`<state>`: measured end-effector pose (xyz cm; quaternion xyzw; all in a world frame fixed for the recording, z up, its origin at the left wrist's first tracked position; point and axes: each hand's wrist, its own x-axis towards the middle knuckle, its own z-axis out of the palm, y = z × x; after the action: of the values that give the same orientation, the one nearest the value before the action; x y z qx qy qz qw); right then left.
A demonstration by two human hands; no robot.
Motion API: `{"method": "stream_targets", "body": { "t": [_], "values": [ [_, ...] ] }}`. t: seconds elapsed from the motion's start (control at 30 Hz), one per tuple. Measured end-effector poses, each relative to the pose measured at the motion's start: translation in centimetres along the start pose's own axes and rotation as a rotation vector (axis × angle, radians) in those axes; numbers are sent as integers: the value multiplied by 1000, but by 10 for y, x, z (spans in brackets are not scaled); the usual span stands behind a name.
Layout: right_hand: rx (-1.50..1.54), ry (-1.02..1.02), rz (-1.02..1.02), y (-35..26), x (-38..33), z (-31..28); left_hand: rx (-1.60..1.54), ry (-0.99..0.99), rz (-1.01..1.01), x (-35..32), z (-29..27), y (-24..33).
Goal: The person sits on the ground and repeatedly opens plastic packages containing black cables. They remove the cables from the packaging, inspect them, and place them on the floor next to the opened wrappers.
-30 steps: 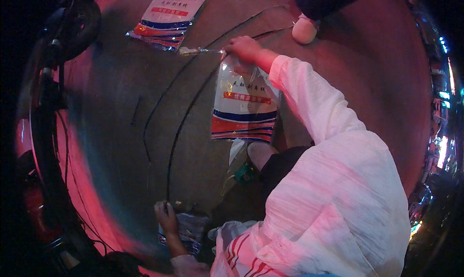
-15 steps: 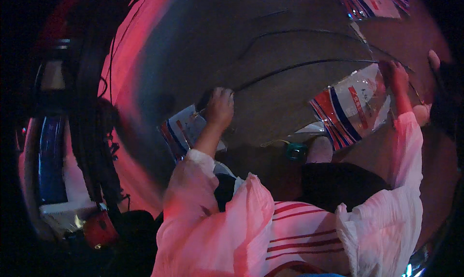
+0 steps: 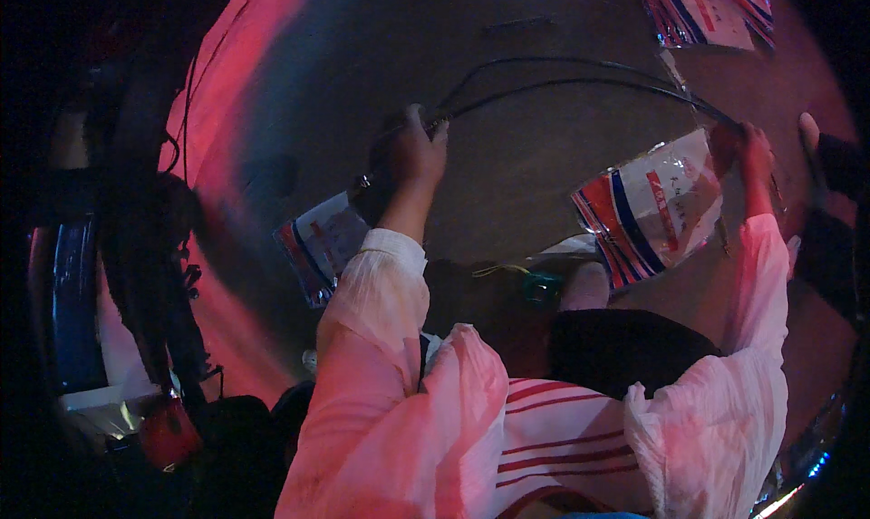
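A black cable point(image 3: 580, 81) bows away from me in two strands that run between my hands. At its left end my left hand point(image 3: 421, 156) is closed around it, with a small brassy bit showing by the fingers. Far to the right, my right hand point(image 3: 756, 156) grips the strands where they come together; its fingertips are partly in shadow. A clear plastic bag point(image 3: 648, 206) printed red, white and blue lies just left of my right hand. Another such bag point(image 3: 317, 242) lies on the floor to the left of my left forearm.
More printed bags point(image 3: 702, 16) lie at the far right. A small teal object point(image 3: 542, 288) with a pale cord sits by my foot point(image 3: 585, 288). Part of another person point(image 3: 811, 129) shows at the right edge. Dark hanging shapes point(image 3: 149, 274) and a red object point(image 3: 170, 433) stand left.
My left hand has moved away from me and slightly right with the cable. The nearer strand has risen toward the farther one, and both now meet at my right hand.
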<state>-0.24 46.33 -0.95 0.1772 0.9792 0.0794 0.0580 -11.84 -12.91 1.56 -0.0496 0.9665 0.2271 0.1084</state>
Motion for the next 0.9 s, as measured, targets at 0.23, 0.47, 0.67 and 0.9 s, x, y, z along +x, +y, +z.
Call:
{"method": "stream_targets", "body": {
  "t": [0.23,0.47,0.67,0.9],
  "values": [
    [9,43,55,-9,-4,10,74,97,119,7,11,-14],
    [-57,65,84,-24,-6,3,130,110,268,28,30,-32],
    [741,-194,-185,-205,17,-74,112,96,399,41,24,-63],
    [666,493,-932,-367,25,-41,194,-5,452,45,25,-35]
  ]
}}
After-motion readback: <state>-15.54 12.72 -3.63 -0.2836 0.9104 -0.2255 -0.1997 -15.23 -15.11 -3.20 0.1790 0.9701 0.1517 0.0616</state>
